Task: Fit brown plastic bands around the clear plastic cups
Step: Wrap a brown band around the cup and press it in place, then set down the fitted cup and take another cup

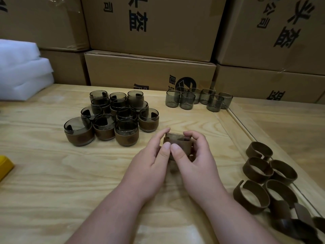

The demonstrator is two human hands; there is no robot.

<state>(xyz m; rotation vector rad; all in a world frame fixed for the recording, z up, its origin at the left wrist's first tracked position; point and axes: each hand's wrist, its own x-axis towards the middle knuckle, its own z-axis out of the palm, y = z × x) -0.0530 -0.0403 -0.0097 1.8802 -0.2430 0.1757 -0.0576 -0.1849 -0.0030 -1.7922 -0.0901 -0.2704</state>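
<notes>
Cardboard boxes [149,67] stand stacked along the far side, and in front of them I see the wooden table [52,173] where I work. White foam sheets [21,71] lie at the far left, and a yellow object [5,164] shows at the left edge.

On the table, left of centre, stands the group of finished cups [112,117], each one already wearing its brown band. At the far right of centre stand the bare cups [198,99], clear with a grey tint, which still wait for a band. At the near right lie the loose bands [267,182], open brown rings, some touching each other.

In the middle, both hands hold one cup [175,137] together with its band [179,147]. My left hand [151,164] curls its fingers around the left side, with the thumb pressing on the near face of the band. My right hand [195,161] grips the right side in the same manner, the thumb just beside the other thumb. The band seems wrapped around the lower part of the cup, and the rim shows above it.

I judge that the step in hand is seating the band on this cup. Next, I think the band needs pressing until it sits even, then the cup goes to the finished group.
</notes>
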